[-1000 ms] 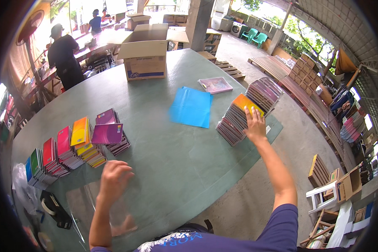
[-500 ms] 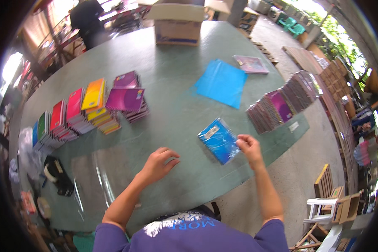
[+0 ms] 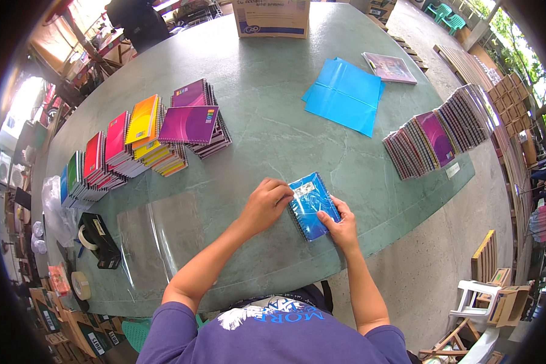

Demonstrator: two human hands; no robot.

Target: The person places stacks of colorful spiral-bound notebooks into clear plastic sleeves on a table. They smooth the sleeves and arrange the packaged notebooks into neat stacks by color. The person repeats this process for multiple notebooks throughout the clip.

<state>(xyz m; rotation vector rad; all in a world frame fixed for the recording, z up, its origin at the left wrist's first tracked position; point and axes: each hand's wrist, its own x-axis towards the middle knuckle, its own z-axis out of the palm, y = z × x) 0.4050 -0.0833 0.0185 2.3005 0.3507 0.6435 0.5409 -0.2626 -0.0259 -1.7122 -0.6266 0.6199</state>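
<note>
A blue spiral notebook [image 3: 309, 209] in shiny clear plastic wrap lies tilted near the table's front edge, with a pale label at its upper left. My right hand [image 3: 340, 225] grips its right side, thumb on top of the cover and fingers along the outer edge. At the opposite side, my left hand [image 3: 268, 203] has its fingers bent and pinched together at the upper left edge, by the label. What exactly those fingertips hold is partly hidden, but they are at the wrapped notebook's edge.
Stacked notebooks in purple [image 3: 189, 124], yellow [image 3: 142, 121] and other colours line the left. A tape dispenser [image 3: 100, 239] stands beside a clear plastic sheet [image 3: 161, 239]. Blue sheets [image 3: 344, 97], a wrapped notebook row [image 3: 437, 136] and a carton [image 3: 272, 21] lie beyond.
My left hand has moved right and up to the notebook's left edge, its fingers closing. My right hand has shifted from the upper right side to a grip with the thumb on the cover.
</note>
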